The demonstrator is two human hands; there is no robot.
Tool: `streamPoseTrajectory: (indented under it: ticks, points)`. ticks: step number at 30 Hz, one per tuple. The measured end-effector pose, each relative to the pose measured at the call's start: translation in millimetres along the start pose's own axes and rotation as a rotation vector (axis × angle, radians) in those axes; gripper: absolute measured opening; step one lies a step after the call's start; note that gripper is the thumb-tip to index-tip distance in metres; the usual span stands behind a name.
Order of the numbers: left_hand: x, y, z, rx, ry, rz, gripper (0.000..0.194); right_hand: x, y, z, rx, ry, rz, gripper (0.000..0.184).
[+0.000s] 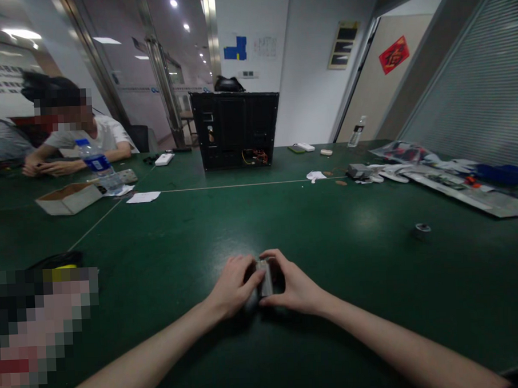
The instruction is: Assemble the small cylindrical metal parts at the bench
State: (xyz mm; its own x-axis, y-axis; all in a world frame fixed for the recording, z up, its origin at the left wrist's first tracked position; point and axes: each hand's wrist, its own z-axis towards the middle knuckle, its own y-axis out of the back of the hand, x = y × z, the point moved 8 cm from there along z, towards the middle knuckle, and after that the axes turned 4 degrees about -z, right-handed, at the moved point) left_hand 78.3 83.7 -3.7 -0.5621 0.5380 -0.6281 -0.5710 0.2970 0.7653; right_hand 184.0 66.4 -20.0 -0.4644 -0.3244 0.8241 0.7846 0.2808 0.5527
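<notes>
Fingers of our left hand point(233, 286) and right hand point(295, 282) are clamping a small grey metal piece point(265, 278) from either side, their tips almost meeting over it; our fingers are hiding most of it, so we are not making out its full shape; a dark rounded shape point(250, 301) is showing beneath our left hand, but we cannot tell what it is or whether it is part of the piece; we are holding all this just above or on a green work table point(365, 258), and we cannot tell which; well ahead, a black metal chassis point(235, 129) is standing with wires showing low on its face; a co-worker's hands point(47, 166) are resting near a plastic water bottle point(97, 164); a pixelated patch point(33, 335) is covering the lower left.
</notes>
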Motion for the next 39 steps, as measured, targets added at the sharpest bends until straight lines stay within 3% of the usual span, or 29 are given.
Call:
streamPoseTrajectory:
  ticks: [9,16,24,29,35,39]
  points:
    - [3.0,-0.8,-0.7,0.029,0.018,-0.064,0.038,7.0,-0.3,-0.4,0.035,0.070,-0.004,0.080]
    - [1.2,0.4,-1.9,0.031,0.015,-0.116,0.039,9.0,-0.2,0.0,0.029,0.119,0.010,0.069]
    - [0.4,1.1,-3.8,0.011,0.023,-0.145,0.045,7.3,2.7,-0.3,-0.006,0.056,0.024,0.065]
    - [2.0,-1.7,-0.4,0.003,0.004,-0.074,0.040,5.8,2.8,-0.7,-0.003,0.005,0.106,0.064]
    - [3.2,3.1,-0.1,-0.045,0.043,-0.084,0.032,2.3,7.6,0.1,-0.072,-0.003,0.054,0.069]
    - [0.8,1.6,-0.6,0.005,0.027,-0.082,0.033,0.5,7.7,0.9,-0.094,0.000,0.017,0.069]
